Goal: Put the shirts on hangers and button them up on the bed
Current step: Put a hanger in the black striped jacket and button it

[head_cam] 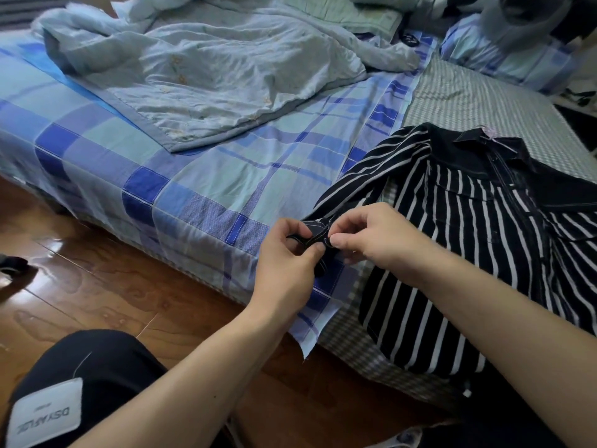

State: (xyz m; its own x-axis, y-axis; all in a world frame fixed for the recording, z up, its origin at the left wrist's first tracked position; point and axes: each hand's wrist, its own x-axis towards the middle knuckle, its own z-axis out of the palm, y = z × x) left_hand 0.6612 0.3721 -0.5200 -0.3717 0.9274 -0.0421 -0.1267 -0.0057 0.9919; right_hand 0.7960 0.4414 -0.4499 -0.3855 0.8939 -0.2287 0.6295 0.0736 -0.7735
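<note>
Knee: black trousers [97, 360], matte cloth, with a white rectangular patch [45, 412] bearing printed letters; nearest the camera, below and left of the hands.
Floor: glossy reddish-brown wood boards [97, 279], reflective, under and left of the grip.
Left hand [287, 253]: bare, fingers curled tight, thumb and forefinger pinched on the sleeve cuff from its left side.
Right hand [371, 237]: bare, thumb and forefinger closed narrowly on the same cuff from its right side; fingertips of both hands nearly meet.
Cuff [315, 237]: dark band with pale stitching, small and folded, held between both hands at the bed's near edge; whether a button is fastened cannot be told.
Shirt [468, 240]: black woven cloth with thin white vertical stripes, dark plain collar [484, 147]; lies flat on the bed, right of and beyond the grip. Long axis runs from hem, nearest, to collar, farthest. Sleeve [371, 176] runs diagonally from shoulder down to the grip.
Hanger: a pale pinkish piece [489, 132] shows at the collar; the rest is hidden.
Bed sheet [193, 176]: smooth cotton, blue, teal and white plaid, beyond and left of the grip.
Mattress cover [468, 101]: fine grey-white check, under and beyond the shirt.
Quilt [200, 66]: pale blue, rumpled, soft, far left beyond the hands.
Pillow [504, 56]: blue plaid, far right corner.
</note>
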